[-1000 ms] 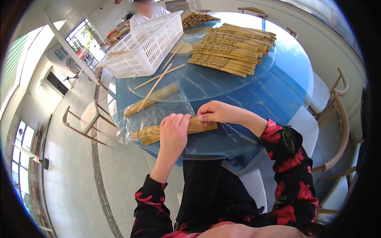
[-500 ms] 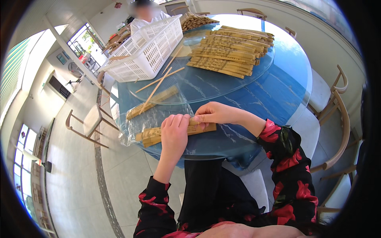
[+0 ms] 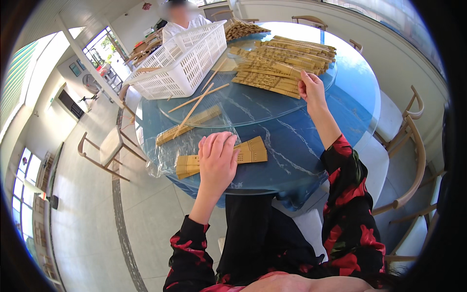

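Note:
My left hand (image 3: 217,158) is closed over a small fanned stack of gold printed chopstick sleeves (image 3: 253,150) lying near the table's front edge. Its fingers reach across the stack and hide the middle. Farther off, my right hand (image 3: 311,89) pinches the right end of a gold chopstick sleeve (image 3: 286,69) at the large overlapping pile of sleeves (image 3: 296,54). The pinched sleeve slants over the others. Behind my left hand, a clear plastic bag (image 3: 163,155) lies crumpled, with a gold bundle (image 3: 187,126) in or under it.
Loose wooden chopsticks (image 3: 194,108) cross beyond the bag. A white slotted plastic basket (image 3: 180,78) stands at the far left, near a heap of brown sticks (image 3: 243,30). A person (image 3: 184,22) sits behind it. Chairs (image 3: 114,146) surround the round blue table (image 3: 287,131).
My right hand has left the stack and reached far right to the pile, where it pinches a sleeve. My left hand stays on the stack, which now lies flatter and fanned out.

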Available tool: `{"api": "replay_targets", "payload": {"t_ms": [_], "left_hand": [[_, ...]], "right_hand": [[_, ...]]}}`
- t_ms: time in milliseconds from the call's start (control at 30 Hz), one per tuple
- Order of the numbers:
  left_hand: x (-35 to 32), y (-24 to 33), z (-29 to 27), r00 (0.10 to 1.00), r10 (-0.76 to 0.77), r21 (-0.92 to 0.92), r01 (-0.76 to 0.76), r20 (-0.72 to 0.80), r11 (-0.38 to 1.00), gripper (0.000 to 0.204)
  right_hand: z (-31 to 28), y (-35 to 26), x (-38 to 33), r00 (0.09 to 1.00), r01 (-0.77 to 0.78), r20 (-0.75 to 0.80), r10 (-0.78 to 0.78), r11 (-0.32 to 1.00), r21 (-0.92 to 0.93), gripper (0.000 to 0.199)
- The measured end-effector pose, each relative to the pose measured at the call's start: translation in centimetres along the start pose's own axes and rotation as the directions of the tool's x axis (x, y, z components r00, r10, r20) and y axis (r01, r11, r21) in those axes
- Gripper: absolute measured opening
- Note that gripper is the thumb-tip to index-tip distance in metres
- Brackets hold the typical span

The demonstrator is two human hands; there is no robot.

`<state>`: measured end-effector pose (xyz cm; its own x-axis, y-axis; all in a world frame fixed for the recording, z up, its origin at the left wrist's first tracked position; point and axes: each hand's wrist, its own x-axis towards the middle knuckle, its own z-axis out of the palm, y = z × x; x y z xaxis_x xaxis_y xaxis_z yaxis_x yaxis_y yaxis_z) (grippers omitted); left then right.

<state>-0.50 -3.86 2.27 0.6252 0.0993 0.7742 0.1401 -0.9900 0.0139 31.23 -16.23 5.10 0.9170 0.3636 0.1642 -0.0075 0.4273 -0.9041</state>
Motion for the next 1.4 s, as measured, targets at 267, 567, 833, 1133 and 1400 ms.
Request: {"api": "replay_targets", "payload": {"t_ms": [267, 567, 833, 1133, 1400], "left_hand": [[0.2, 0.0, -0.1, 0.999, 0.009, -0.027, -0.008, 0.031, 1.0, 0.034], [-0.2, -0.2, -0.1, 0.998, -0.005, -0.016, 0.006, 0.056, 1.0, 0.032], [0.3, 0.2, -0.1, 0.998, -0.003, -0.046, 0.006, 0.055, 0.999, 0.028], [-0.6, -1.6, 0.3, 0.987, -0.147, -0.175, 0.156, 0.063, 0.972, 0.015], [0.2, -0.8, -0.5, 0.972, -0.046, -0.282, 0.112, 0.231, 0.953, 0.043]], "right_hand": [[-1.7, -0.4, 5.3, 0.961, 0.112, -0.243, -0.13, 0.99, -0.086, 0.024], [-1.5, -0.8, 5.7, 0.97, 0.207, -0.172, -0.174, 0.958, 0.197, 0.038], [0.2, 1.5, 2.3, 0.834, 0.509, 0.044, -0.55, 0.736, -0.447, 0.042], [6.8, 2.5, -8.6, 0.354, 0.82, 0.904, -0.24, 0.544, -0.177, 0.012], [4.5, 1.6, -7.8, 0.234, 0.662, 0.954, 0.188, 0.688, -0.297, 0.022]]}}
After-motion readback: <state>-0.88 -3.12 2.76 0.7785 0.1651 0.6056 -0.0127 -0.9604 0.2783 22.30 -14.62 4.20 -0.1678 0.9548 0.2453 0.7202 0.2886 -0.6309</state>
